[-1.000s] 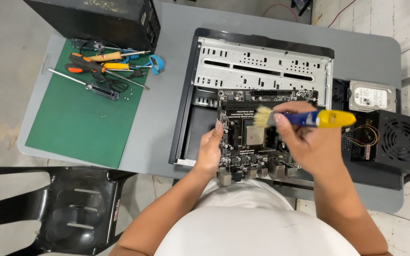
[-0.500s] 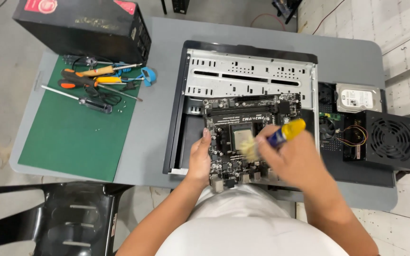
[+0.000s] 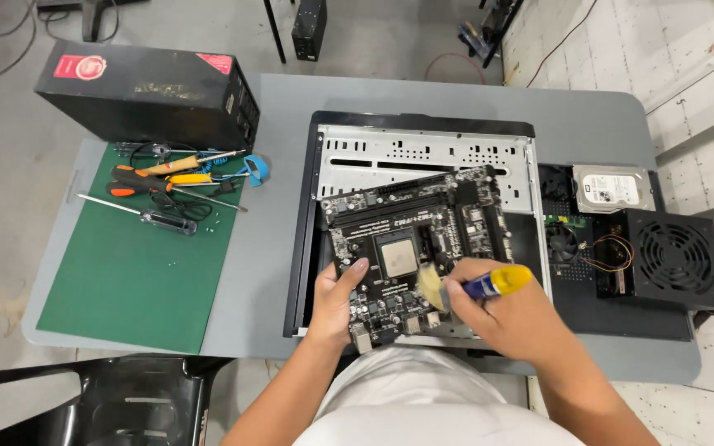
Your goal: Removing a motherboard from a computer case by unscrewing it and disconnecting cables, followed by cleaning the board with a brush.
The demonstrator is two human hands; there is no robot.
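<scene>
On motherboard (image 3: 419, 248): near-left edge steadied by left hand (image 3: 336, 301); brush (image 3: 468, 287) clamped in right hand (image 3: 510, 318), bristles leftward, handle rightward, beside processor socket (image 3: 396, 254).

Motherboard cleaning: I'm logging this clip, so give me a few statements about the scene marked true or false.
1. The right hand holds a brush with a blue and yellow handle. True.
2. The left hand rests on the green mat. False: it rests on the motherboard.
3. The screwdrivers lie on the green mat. True.
4. The hard drive sits left of the computer case. False: right.
</scene>
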